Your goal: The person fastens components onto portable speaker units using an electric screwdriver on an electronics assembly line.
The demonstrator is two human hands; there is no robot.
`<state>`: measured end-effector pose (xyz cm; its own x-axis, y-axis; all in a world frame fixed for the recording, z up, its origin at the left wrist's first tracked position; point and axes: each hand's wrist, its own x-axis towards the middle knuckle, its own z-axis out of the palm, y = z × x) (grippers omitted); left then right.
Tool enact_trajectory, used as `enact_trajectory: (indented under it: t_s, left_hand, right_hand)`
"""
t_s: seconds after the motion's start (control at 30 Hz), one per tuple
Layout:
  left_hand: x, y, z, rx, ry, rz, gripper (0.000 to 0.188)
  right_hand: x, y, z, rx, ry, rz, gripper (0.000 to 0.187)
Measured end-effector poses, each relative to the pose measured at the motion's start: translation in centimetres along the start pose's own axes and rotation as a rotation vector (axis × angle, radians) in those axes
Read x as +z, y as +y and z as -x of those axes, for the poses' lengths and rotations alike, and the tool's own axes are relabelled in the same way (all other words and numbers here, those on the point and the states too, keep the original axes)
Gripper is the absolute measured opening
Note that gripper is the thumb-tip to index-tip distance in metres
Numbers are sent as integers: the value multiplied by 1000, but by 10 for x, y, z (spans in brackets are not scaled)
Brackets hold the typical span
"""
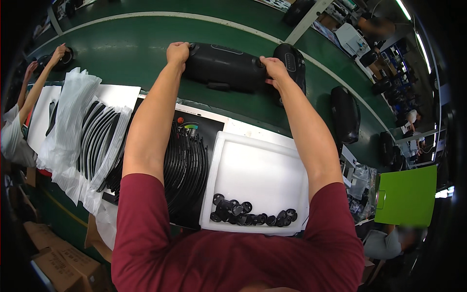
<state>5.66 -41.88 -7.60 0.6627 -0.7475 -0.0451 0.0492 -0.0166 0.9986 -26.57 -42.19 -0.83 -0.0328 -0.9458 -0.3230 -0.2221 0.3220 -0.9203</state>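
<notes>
Both my arms stretch out over the table to a long black portable speaker lying on the green surface at the far side. My left hand is closed on its left end. At its right end, my right hand grips the edge with thumb and fingers. A second black speaker stands just past my right hand, turned lengthwise. Nearer to me, a white foam tray holds several small round black caps along its near side.
Left of the tray lie bundles of black strips and white plastic wrapping. More black speakers sit farther right. A green panel stands at the right. Cardboard boxes are low left. A co-worker's arms reach in at far left.
</notes>
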Motion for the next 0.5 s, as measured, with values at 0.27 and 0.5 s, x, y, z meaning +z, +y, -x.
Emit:
enact_trajectory:
  t_s: [0.27,0.5]
  left_hand:
    - [4,-13,13,-6,-43,-170,42]
    - [5,18,68,57,-199,-187,41]
  right_hand:
    - [7,19,1,5,164,-29,38]
    - [-35,61,-23,-76,218,-145,52]
